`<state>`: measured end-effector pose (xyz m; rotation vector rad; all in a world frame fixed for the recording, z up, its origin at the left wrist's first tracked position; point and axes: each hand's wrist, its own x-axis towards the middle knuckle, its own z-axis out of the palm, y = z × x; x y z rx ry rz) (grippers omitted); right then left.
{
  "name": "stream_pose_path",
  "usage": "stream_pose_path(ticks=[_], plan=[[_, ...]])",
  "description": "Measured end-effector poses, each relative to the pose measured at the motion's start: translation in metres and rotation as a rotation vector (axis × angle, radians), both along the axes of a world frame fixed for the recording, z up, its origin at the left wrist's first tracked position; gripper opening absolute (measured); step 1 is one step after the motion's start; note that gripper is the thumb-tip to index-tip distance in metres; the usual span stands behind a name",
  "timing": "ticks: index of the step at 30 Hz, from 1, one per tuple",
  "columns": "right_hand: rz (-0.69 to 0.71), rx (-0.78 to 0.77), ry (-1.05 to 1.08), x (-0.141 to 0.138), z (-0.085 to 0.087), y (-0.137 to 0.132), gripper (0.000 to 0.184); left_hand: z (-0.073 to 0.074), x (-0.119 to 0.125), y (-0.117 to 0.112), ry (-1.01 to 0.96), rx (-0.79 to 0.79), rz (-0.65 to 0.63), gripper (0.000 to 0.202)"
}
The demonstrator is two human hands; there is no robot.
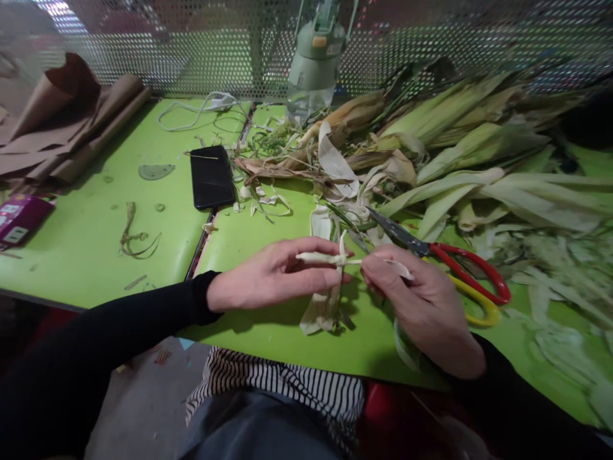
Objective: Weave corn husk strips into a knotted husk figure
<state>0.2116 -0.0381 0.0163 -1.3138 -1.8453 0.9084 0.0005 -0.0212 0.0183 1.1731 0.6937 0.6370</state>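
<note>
My left hand (275,275) pinches a small pale bundle of corn husk (328,281), tied crosswise, just above the green table (268,332); loose husk ends hang down from it. My right hand (424,303) is closed on a thin husk strip (395,265) that runs from the bundle's knot to the right. Both hands hover at the table's near edge. Red-and-yellow-handled scissors (445,265) lie just behind my right hand.
A heap of green and dry corn husks (469,160) fills the right and back of the table. A black phone (211,176), a white cable (201,112), a pale green bottle (313,64), brown paper rolls (62,128) and a purple box (19,217) lie further left. Mesh fence behind.
</note>
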Motion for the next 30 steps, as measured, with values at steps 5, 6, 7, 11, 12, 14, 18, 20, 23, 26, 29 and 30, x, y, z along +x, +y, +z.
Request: stream_pose_path(ticks=[5, 6, 7, 11, 12, 14, 18, 20, 23, 26, 29, 30], plan=[[0.021, 0.086, -0.064, 0.003, 0.000, 0.006, 0.031, -0.003, -0.003, 0.009, -0.022, 0.086, 0.133, 0.025], [0.047, 0.102, -0.081, 0.003, -0.001, 0.006, 0.029, -0.005, -0.003, 0.010, -0.030, 0.104, 0.157, 0.023], [0.071, 0.120, -0.098, 0.003, -0.001, 0.006, 0.027, -0.006, -0.002, 0.012, -0.031, 0.115, 0.164, 0.022], [0.129, 0.169, -0.142, 0.002, -0.004, 0.008, 0.025, -0.011, 0.001, 0.013, -0.037, 0.085, 0.138, 0.022], [0.145, 0.172, -0.150, 0.002, -0.004, 0.008, 0.025, -0.012, 0.001, 0.012, -0.052, 0.074, 0.129, 0.022], [0.180, 0.171, -0.165, 0.002, -0.004, 0.009, 0.027, -0.012, 0.003, 0.011, -0.079, 0.053, 0.123, 0.021], [0.182, 0.100, -0.082, 0.006, -0.002, 0.010, 0.033, -0.011, 0.007, 0.007, -0.032, -0.026, 0.127, 0.024], [0.155, 0.050, -0.056, 0.007, -0.001, 0.010, 0.034, -0.009, 0.008, 0.004, 0.040, -0.030, 0.102, 0.025], [0.169, 0.019, -0.136, 0.005, -0.002, 0.008, 0.033, -0.008, 0.008, 0.001, 0.132, 0.002, 0.049, 0.030], [0.204, 0.028, -0.176, 0.001, -0.002, 0.007, 0.036, -0.008, 0.007, -0.001, 0.268, 0.197, 0.031, 0.027], [0.257, 0.022, -0.161, 0.000, -0.001, 0.005, 0.038, -0.005, 0.006, -0.004, 0.400, 0.356, -0.023, 0.013], [0.275, 0.003, -0.143, 0.000, 0.000, 0.005, 0.038, -0.004, 0.005, -0.005, 0.412, 0.377, -0.045, 0.010]])
